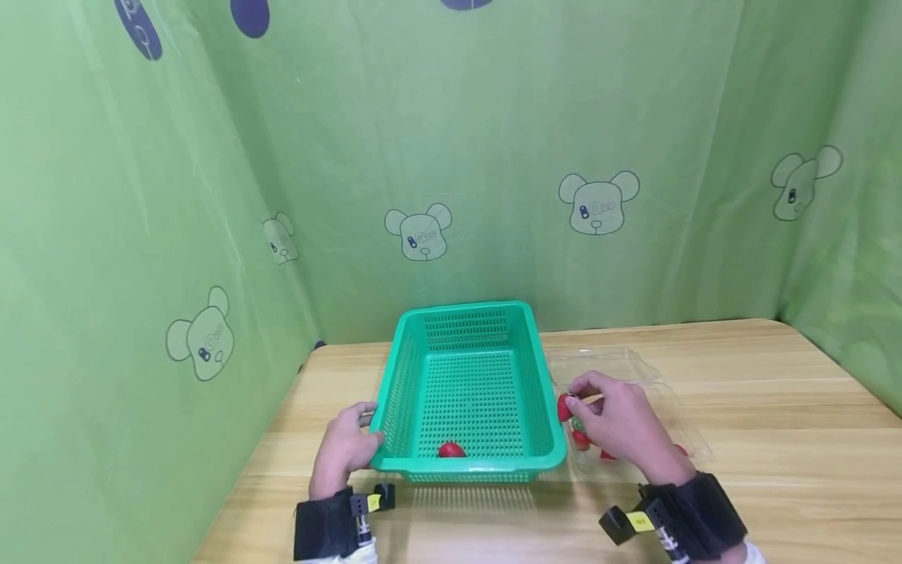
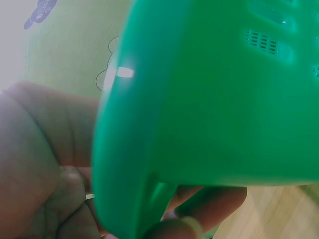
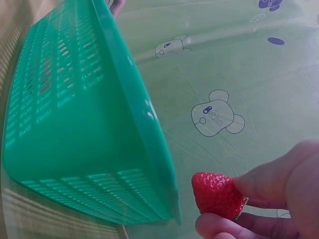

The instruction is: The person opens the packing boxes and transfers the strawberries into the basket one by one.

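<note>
A green plastic basket with slotted walls stands on the table. My left hand grips its left rim near the front corner, and the left wrist view shows fingers curled beneath that rim. One strawberry lies inside against the front wall. Just beyond the basket's right rim, my right hand pinches another strawberry between thumb and fingers, its red tip toward the basket. Under the right hand, a clear plastic box holds several strawberries, partly hidden by the hand.
The clear box's lid is folded back behind it. Light wood tabletop extends right and in front of the basket. A green curtain with bear drawings hangs behind the table and along both sides.
</note>
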### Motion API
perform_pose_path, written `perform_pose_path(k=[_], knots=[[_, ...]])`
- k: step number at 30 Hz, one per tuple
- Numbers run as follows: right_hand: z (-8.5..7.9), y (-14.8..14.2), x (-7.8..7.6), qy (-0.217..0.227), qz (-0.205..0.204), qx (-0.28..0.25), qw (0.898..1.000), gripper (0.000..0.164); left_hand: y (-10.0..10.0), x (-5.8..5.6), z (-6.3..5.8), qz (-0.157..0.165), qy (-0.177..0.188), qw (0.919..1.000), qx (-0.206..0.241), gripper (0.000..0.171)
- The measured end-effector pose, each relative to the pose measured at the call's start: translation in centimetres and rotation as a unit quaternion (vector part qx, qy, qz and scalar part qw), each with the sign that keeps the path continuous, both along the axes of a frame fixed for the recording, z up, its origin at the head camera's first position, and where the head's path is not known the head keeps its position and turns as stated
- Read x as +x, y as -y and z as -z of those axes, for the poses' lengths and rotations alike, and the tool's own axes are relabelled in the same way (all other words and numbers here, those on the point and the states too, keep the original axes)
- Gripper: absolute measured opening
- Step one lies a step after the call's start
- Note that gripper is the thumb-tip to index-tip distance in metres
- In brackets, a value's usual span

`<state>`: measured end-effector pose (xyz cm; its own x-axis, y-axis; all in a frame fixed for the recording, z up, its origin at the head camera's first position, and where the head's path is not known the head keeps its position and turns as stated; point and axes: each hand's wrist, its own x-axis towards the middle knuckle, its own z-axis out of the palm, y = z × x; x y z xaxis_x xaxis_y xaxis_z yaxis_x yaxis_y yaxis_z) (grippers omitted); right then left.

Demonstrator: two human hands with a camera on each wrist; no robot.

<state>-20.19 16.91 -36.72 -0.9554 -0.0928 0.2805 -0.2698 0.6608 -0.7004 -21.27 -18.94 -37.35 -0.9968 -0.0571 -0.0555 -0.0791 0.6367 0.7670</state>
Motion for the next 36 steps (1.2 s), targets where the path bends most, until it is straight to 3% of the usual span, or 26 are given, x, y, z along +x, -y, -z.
perform_pose_path(k=[8,18,36], knots=[[-0.2,0.7,0.5,0.010,0.003,-0.011,1.000,0.019,0.0,0.0,0.1,-0.004,0.006,0.9999,0.010,0.053],[0.6,1.8,0.4,-0.064,-0.007,0.002,0.998,0.011,0.0,0.0,0.0,-0.001,0.005,0.9999,0.009,0.053],[1.2,2.1,0.3,-0.093,-0.001,0.017,0.996,0.014,0.0,0.0,-0.1,-0.002,0.004,1.0000,0.005,0.052]])
